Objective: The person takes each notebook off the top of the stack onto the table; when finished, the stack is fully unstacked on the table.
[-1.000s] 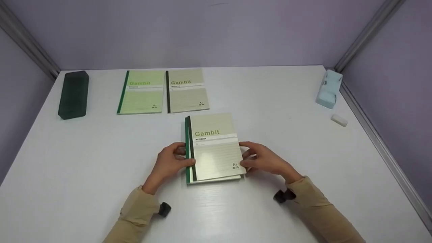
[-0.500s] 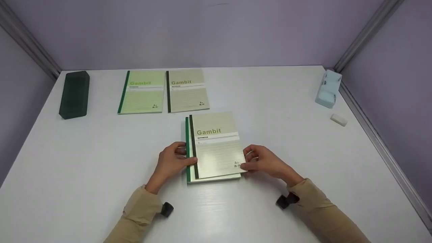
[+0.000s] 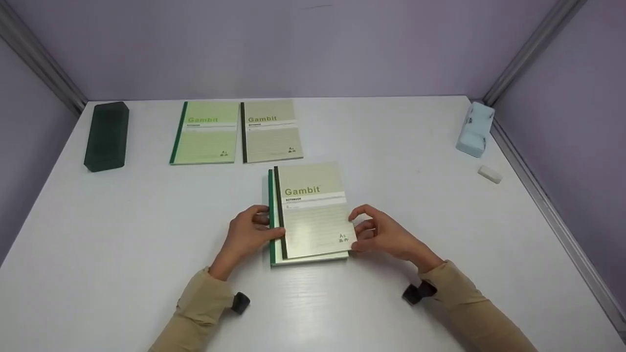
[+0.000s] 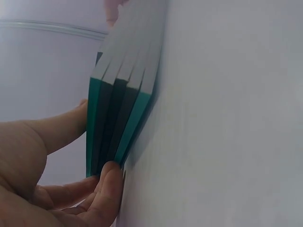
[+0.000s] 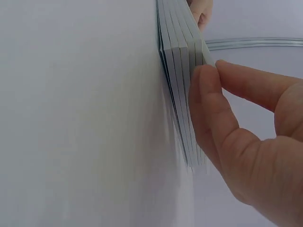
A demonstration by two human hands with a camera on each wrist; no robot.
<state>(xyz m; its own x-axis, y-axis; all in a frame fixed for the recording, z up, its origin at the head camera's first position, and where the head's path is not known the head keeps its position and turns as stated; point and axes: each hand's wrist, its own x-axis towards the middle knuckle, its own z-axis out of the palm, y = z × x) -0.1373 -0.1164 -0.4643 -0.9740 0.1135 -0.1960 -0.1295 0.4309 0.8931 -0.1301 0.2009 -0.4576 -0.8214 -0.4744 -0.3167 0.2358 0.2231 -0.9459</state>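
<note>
1. Head view: a stack of notebooks (image 3: 309, 215) lies mid-table (image 3: 440, 234), toward the near edge. The left hand (image 3: 249, 233) grips its spine side; the right hand (image 3: 379, 233) pinches its right edge. Two single notebooks (image 3: 237, 131) lie far left.
2. Left wrist view: thumb and fingers (image 4: 106, 189) clamp the green spines (image 4: 111, 127).
3. Right wrist view: fingertips (image 5: 208, 94) press the page edges (image 5: 182, 71).

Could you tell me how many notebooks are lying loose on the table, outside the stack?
2: a green-spined notebook and a dark-spined notebook lie side by side at the table's far edge, beyond the stack.
</note>
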